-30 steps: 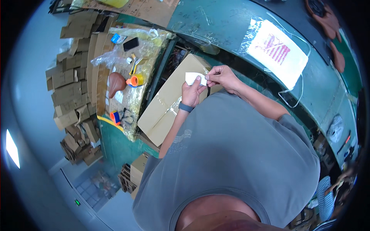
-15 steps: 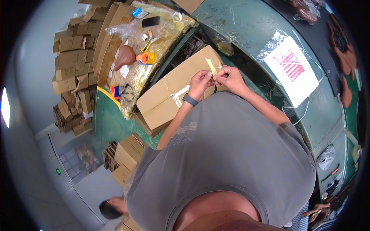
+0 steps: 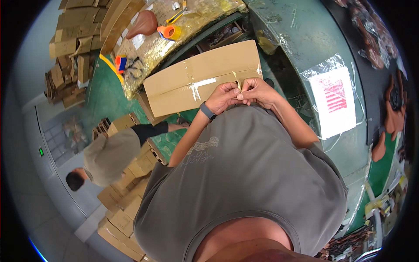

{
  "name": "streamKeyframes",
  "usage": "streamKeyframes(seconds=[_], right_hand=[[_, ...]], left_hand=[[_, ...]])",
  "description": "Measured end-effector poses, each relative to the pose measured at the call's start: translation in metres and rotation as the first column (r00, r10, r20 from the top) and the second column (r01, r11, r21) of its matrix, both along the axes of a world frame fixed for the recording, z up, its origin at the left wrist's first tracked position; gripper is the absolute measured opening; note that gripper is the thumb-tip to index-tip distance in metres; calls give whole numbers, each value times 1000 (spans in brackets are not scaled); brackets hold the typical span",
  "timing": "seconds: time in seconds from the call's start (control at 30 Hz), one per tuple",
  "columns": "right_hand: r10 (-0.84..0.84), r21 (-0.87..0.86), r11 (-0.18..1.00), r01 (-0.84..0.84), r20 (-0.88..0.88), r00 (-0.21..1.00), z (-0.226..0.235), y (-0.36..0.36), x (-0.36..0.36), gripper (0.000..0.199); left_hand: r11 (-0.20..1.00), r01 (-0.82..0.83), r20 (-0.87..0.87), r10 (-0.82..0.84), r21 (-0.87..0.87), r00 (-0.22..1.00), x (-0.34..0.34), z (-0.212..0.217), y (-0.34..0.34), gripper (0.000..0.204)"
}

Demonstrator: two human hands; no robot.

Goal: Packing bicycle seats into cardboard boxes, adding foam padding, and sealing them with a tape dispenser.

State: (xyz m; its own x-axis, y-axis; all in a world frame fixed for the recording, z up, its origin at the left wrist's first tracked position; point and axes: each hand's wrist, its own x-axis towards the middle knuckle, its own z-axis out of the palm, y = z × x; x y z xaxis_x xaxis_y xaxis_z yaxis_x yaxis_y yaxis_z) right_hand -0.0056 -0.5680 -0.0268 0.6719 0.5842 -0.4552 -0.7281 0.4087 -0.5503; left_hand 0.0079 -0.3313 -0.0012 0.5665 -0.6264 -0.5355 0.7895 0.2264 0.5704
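Observation:
My left hand (image 3: 222, 98), with a dark band on its wrist, is closed in a pinch close to my body. My right hand (image 3: 258, 92) is pinched against it, fingertips meeting. A thin pale yellow strip (image 3: 236, 77) stands up from between the fingers of both hands; its lower end is hidden by them. Just beyond the hands lies a long cardboard box (image 3: 174, 89), closed with shiny clear tape (image 3: 205, 82) across its top.
A film-covered bench (image 3: 148, 59) at the far left carries a brown saddle-shaped piece (image 3: 143, 24), tape dispensers (image 3: 169, 32) and a yellow cutter (image 3: 176, 16). White printed sheets (image 3: 334, 102) lie on the green table to the right. Stacked cartons (image 3: 124, 214) and another person (image 3: 111, 157) are at left.
My hands have drawn slightly nearer my body, and less of the strip shows above the fingers. The view has shifted, bringing more of the other person at left into sight.

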Motion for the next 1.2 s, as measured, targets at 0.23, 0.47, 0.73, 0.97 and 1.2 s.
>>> streamKeyframes(seconds=[0.23,0.47,0.73,0.97,1.2], right_hand=[[-85,-76,994,81,-50,995,-91,-53,72,10],[440,-697,92,711,669,599,-252,-35,184,51],[416,-982,-188,-15,-93,905,-340,-47,263,61],[289,-932,-350,90,-16,957,-357,-80,229,41],[213,-827,182,531,561,800,-202,-70,182,60]], left_hand=[[617,-253,520,-301,745,800,-19,-29,79,23],[280,-386,368,117,879,923,-88,-27,149,19],[365,-511,437,268,778,858,-64,-33,64,20],[651,-460,596,14,604,803,18,-44,-8,17],[528,-572,777,-389,628,494,55,-49,-47,21]])
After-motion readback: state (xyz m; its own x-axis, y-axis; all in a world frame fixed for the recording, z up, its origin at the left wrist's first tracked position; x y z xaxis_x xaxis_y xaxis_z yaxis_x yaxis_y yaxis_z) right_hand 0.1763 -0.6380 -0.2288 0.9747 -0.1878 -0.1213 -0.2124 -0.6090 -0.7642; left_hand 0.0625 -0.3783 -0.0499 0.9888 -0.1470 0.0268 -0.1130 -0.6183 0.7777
